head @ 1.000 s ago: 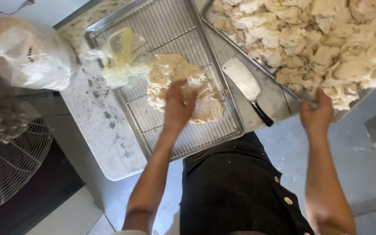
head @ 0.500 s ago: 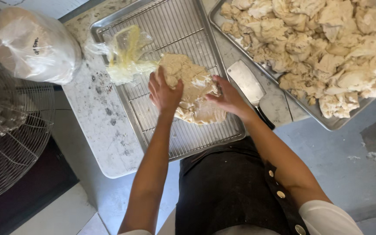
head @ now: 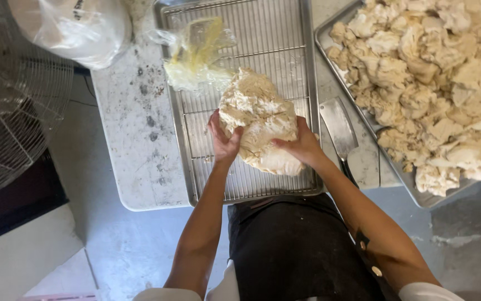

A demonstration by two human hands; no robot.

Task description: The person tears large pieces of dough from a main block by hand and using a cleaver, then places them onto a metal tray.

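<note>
A big pale lump of dough (head: pixel 258 120) rests on a wire rack in a metal tray (head: pixel 196 145) in front of me. My left hand (head: pixel 225 139) grips the lump's left side. My right hand (head: pixel 302 146) presses against its lower right side. Both hands hold the dough between them. A crumpled clear plastic bag with yellowish smears (head: pixel 196 53) lies on the rack just beyond the lump.
A cleaver (head: pixel 339 129) lies on the counter right of the rack. A second tray (head: pixel 419 195) heaped with torn dough pieces (head: pixel 435 83) stands at the right. A white plastic sack (head: pixel 76 28) and a wire fan guard (head: pixel 12 106) are at the left.
My right hand left the dough tray at the right and came onto the lump. Both hands now clasp the dough, which sits gathered up higher on the rack.
</note>
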